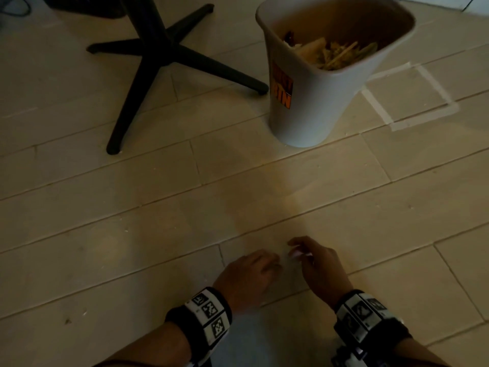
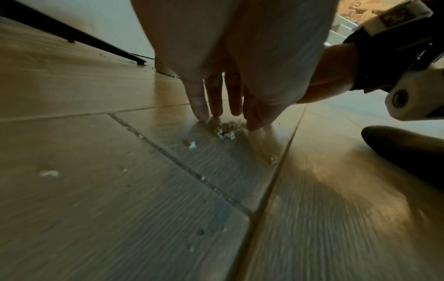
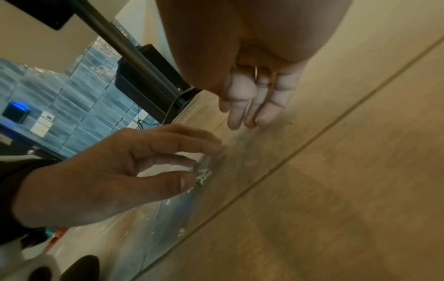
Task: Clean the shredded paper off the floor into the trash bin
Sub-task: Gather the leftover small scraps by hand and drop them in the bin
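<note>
A small pile of shredded paper (image 2: 228,131) (image 3: 203,174) lies on the pale plank floor between my hands. My left hand (image 1: 275,262) (image 2: 228,121) (image 3: 192,171) stands over it with its fingertips (image 2: 200,116) on the floor and fingers and thumb loosely cupped around the pile, not closed on it. Just right of the pile, my right hand (image 1: 293,247) (image 3: 245,121) holds nothing, its straight fingers reaching down to the floor. The white trash bin (image 1: 312,115), with paper scraps and sticks inside, stands farther off to the upper right.
Loose paper crumbs (image 2: 192,145) (image 3: 181,231) dot the planks near the pile. A black cross-shaped table base (image 1: 158,54) stands at the upper left. A taped square (image 1: 412,96) marks the floor right of the bin. A dark shoe (image 2: 408,148) sits close on the right.
</note>
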Motion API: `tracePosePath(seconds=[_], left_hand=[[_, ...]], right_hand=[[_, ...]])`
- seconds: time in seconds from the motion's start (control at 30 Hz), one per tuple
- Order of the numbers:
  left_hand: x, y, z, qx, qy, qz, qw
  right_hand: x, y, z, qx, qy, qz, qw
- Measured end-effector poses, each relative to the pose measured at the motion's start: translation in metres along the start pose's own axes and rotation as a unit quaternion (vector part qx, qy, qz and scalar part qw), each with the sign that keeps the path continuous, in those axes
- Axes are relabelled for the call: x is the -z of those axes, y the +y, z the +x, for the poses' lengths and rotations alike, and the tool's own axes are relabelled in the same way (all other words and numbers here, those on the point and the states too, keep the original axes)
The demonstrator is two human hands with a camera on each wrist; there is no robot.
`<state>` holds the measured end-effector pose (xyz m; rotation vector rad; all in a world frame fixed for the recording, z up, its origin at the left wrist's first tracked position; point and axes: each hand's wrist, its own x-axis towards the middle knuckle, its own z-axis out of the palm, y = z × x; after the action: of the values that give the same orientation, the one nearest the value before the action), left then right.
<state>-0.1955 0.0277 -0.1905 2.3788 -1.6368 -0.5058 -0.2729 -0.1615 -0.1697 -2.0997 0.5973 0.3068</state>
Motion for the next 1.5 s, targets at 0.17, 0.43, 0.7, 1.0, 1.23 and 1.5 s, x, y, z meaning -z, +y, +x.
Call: tracePosePath(seconds=[0.17, 0.43, 0.7, 1.0, 1.23, 1.5], left_hand=[[0.0, -0.002, -0.001, -0.004, -0.006, 0.003, 1.0], [-0.002, -0.008, -0.015, -0.042, 0.027, 0.022, 0.999], [-0.006, -0.014, -0.014, -0.054, 0.003, 0.025, 0.998], [0.017, -0.011, -0.002, 0.101, -0.093, -0.118, 0.984], [0.109, -0.032, 0.02, 0.293, 0.154, -0.352, 0.876], [0.315, -0.016, 0.093, 0.158, 0.457, -0.318, 0.816]], right_hand=[[0.002, -0.004, 0.002, -0.014, -0.057, -0.024, 0.998], [0.002, -0.004, -0.002, -0.005, -0.034, -0.029, 0.999], [0.006, -0.005, -0.002, -0.015, -0.009, -0.02, 1.0], [0.015, 0.0, -0.003, -0.02, 0.006, -0.005, 1.0], [0.018, 0.007, -0.003, 0.003, 0.024, 0.01, 1.0], [0.031, -0.009, -0.003, 0.024, 0.016, 0.018, 0.999]])
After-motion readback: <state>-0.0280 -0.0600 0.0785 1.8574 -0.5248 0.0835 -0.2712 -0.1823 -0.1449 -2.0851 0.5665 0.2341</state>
